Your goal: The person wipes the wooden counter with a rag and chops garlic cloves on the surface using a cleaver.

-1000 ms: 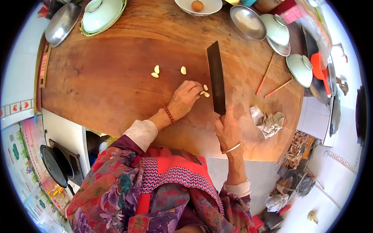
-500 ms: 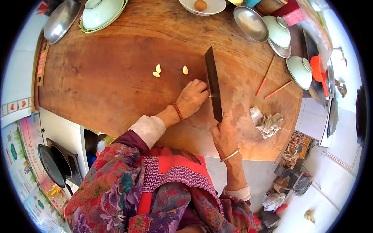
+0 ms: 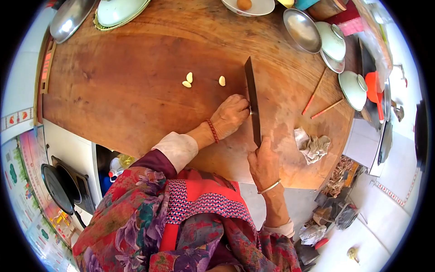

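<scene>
My right hand (image 3: 264, 161) grips the handle of a cleaver (image 3: 252, 97), its broad dark blade standing on edge over the wooden table. Close against the blade's left side, my left hand (image 3: 232, 113) has its fingers curled and pressed down on a garlic clove, of which only a pale sliver shows at the fingertips. Beyond that hand lies a single peeled garlic clove (image 3: 222, 80). Two more cloves (image 3: 187, 84) rest together farther left, touching or nearly so.
A crumpled cloth (image 3: 312, 146) lies right of my right hand. Two red-tipped chopsticks (image 3: 315, 90), lidded bowls (image 3: 352, 90) and a metal bowl (image 3: 302, 31) sit along the right side. A white bowl with an egg (image 3: 244, 4) stands at the back.
The view has shifted slightly, so table items appear a little to the right. Both hands stay in nearly the same place, the cleaver still beside my left fingertips.
</scene>
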{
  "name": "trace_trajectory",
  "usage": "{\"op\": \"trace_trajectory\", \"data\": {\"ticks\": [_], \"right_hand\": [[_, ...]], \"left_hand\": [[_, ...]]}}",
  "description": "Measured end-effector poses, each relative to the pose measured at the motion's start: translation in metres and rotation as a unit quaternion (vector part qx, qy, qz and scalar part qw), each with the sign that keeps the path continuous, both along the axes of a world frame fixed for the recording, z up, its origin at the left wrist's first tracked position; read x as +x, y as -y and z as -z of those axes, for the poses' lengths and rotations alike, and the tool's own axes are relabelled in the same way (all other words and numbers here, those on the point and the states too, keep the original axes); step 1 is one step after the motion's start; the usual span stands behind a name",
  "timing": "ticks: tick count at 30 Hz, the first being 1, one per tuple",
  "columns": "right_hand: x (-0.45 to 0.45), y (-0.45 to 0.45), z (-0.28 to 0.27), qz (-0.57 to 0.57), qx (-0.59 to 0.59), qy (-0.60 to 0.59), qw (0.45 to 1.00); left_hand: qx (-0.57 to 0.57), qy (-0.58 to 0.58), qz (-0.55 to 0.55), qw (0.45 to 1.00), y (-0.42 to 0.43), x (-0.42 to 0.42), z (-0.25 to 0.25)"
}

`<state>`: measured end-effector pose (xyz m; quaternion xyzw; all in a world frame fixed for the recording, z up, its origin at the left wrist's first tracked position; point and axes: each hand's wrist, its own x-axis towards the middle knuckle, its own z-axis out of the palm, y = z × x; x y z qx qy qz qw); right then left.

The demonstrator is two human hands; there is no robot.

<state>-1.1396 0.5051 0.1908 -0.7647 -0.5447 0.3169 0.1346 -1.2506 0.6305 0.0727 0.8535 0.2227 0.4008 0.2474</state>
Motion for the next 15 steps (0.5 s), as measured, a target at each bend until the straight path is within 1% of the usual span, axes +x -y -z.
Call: {"op": "trace_trajectory", "data": {"ticks": [3,5,6,8,11,12,14,15], "right_hand": [[-0.003,-0.001,0.013,0.004,0.021,0.018,1.0],[-0.002,-0.007,0.026,-0.014,0.091,0.027,0.995],[-0.001,-0.01,0.021,-0.013,0.092,0.028,0.995],[0.003,-0.016,0.003,-0.005,0.023,0.02,1.0],[0.006,-0.016,-0.012,-0.005,-0.006,-0.011,1.0],[0.005,-0.014,-0.009,-0.005,-0.007,-0.011,1.0],[-0.001,-0.009,0.007,-0.02,0.045,0.033,0.998],[-0.002,-0.009,0.017,-0.021,0.044,0.031,0.998]], "left_hand": [[0.001,0.015,0.001,1.0,0.001,-0.001,0.0],[0.015,-0.002,-0.004,1.0,0.001,-0.002,-0.002],[0.016,-0.001,-0.002,1.0,0.001,-0.002,-0.002],[0.026,0.001,-0.009,1.0,0.001,0.0,-0.001],[0.023,0.001,-0.002,1.0,0.001,0.0,0.002],[0.022,0.001,-0.002,1.0,0.002,0.0,0.001],[0.018,0.001,-0.009,1.0,0.002,-0.001,-0.002],[0.017,-0.001,-0.01,1.0,0.002,-0.001,-0.002]]}}
